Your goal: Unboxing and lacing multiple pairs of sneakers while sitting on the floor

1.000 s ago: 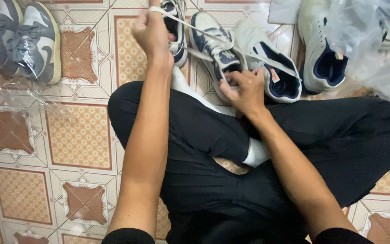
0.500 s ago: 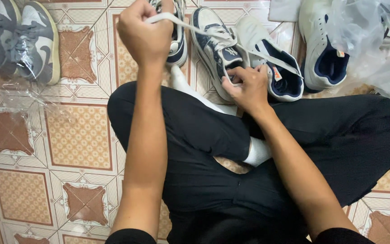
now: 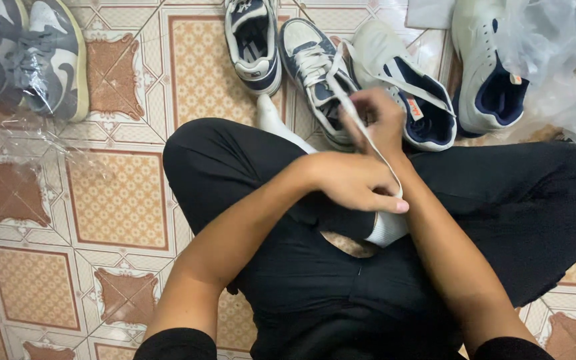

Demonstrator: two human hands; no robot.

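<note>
the left hand (image 3: 355, 181) pinches a flat white lace (image 3: 363, 130) and draws it taut from the navy sneaker (image 3: 315, 73), which lies just beyond the crossed legs. the right hand (image 3: 378, 113), at the sneaker's eyelets, seems to grip the lace too, steadying it. cloth lace, glossy tile floor (image 3: 118, 200).

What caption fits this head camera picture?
Left hand pulls a white lace from a navy-and-white sneaker; right hand steadies it.
</note>
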